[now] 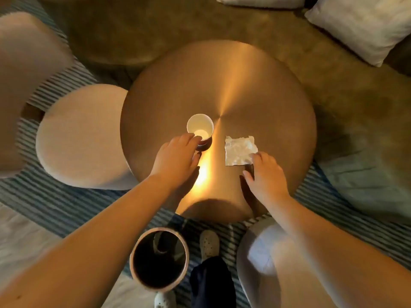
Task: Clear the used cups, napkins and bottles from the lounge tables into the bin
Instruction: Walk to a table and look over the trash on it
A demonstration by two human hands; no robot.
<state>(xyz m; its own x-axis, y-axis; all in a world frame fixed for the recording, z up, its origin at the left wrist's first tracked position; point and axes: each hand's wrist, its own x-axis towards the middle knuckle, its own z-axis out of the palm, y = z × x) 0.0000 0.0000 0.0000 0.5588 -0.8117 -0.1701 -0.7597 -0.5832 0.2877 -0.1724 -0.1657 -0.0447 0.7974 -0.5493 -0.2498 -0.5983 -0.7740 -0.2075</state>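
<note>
1. Head view – the left hand [178, 156] is reaching over the near edge of a round brass-coloured table [244, 85]. Its fingers are lying loosely curved, not wrapped round anything; the fingertips are touching the near left side of a white paper cup [200, 130], and the thumb is sitting just below the cup's base.
2. The cup is standing upright just beyond those fingertips, near the middle of the table, with its mouth open upward.
3. The right hand [265, 174] is hovering low with its fingers spread and relaxed. One fingertip is resting on the near right corner of a crumpled white napkin [240, 150] – nothing is being pinched.
4. The napkin is lying flat on the table just beyond and left of the right fingers, well apart from the cup.
5. A round dark bin [155, 288] is standing open on the striped rug [66, 203], below the left forearm and beside the person's shoe [209, 242].
6. A pale round stool [82, 136] is sitting left of the left hand, touching the table's edge.
</note>
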